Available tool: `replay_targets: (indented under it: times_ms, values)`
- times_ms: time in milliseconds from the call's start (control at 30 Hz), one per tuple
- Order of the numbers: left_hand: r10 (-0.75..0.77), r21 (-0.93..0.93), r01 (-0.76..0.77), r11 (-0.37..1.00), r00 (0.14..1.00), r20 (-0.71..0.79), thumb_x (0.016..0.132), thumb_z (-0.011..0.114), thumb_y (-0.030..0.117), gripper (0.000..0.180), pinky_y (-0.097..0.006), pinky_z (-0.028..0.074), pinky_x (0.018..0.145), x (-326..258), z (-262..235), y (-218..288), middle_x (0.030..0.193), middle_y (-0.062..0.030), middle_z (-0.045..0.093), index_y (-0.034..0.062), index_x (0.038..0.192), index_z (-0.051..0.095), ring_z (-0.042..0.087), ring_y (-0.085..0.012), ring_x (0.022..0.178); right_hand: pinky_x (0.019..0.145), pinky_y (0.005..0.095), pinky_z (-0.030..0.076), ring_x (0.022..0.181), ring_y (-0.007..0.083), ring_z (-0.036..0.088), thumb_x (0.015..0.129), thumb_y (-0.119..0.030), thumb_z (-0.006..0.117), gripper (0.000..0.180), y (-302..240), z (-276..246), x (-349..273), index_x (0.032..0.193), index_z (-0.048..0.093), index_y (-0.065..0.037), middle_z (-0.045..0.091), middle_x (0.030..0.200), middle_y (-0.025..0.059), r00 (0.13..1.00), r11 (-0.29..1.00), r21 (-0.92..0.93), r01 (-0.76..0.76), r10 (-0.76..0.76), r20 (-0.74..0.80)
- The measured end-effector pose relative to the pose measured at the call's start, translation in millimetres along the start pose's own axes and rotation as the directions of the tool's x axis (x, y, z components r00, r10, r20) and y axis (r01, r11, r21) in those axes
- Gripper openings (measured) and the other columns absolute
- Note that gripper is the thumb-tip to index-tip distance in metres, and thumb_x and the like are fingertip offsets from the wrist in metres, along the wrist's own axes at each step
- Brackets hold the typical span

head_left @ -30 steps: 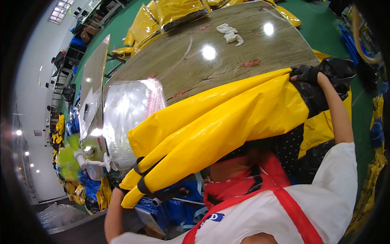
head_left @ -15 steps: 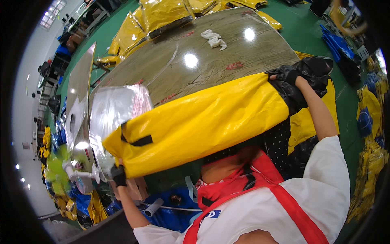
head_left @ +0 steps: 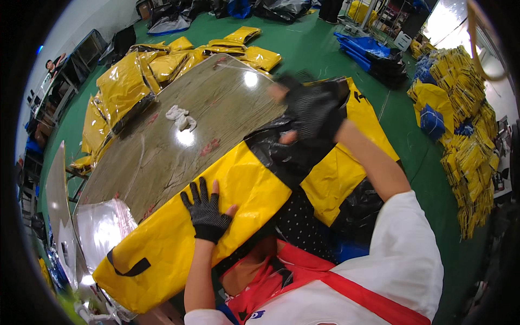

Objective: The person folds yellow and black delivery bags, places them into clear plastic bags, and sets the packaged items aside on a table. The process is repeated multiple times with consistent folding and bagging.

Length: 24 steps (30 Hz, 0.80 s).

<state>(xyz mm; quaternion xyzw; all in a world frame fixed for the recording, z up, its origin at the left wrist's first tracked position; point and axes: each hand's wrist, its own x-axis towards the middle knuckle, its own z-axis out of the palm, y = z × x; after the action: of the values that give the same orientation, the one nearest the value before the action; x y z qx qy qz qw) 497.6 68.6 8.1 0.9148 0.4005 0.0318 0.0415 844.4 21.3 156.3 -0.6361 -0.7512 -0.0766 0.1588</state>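
A long yellow plastic sheet (head_left: pixel 187 233), folded lengthwise, lies across the front of the table, with a black strap loop near its left end and a black section (head_left: pixel 281 149) at its right. My left hand (head_left: pixel 208 214), in a black fingerless-tipped glove, rests flat on the yellow part with its fingers spread. Over the black end is my right hand (head_left: pixel 314 111), gloved alike and blurred by motion. Its thumb and forefinger are apart, and nothing shows between them.
The brown table (head_left: pixel 216 92) bears a crumpled white cloth (head_left: pixel 181 118) and a stack of clear plastic bags (head_left: pixel 103 225). Wrapped yellow packages (head_left: pixel 124 81) are piled beyond it. More yellow sheeting (head_left: pixel 338 173) hangs at the right. Folded yellow bundles (head_left: pixel 460 103) line the far right floor.
My left hand has let go of the sheet's left corner and now lies flat on its middle. My right hand has released the black end and risen. The view has turned right.
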Motion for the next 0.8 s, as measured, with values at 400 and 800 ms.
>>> replay_targets:
  times_ms: [400,800]
  values:
    - [-0.022,0.013,0.022,1.0,1.0,-0.011,0.078,0.058,0.054,0.082,-0.057,0.002,0.11,11.6,-0.5,19.2,0.145,-0.0287,0.024,0.0021,0.138,0.036,0.02,-0.0431,0.136,0.099,0.0401,0.039,0.115,0.0334,0.052,0.072,-0.066,0.059,0.068,113.8,70.8,-25.0,0.109,0.067,-0.009,0.057,0.123,0.0164,0.605,0.886,-0.243,-0.395,0.45,0.657]
    - [0.132,-0.151,-0.168,0.974,0.965,-0.226,0.082,0.054,0.053,0.074,-0.057,0.008,0.109,83.4,16.5,102.2,0.143,-0.0213,0.033,0.0098,0.139,0.037,0.026,-0.0412,0.133,0.078,0.0294,0.049,0.094,0.0187,0.058,0.089,-0.031,0.061,0.038,98.1,138.5,-180.9,0.114,0.055,-0.004,0.06,0.105,0.0058,0.308,0.124,0.99,-0.06,0.946,-0.1]
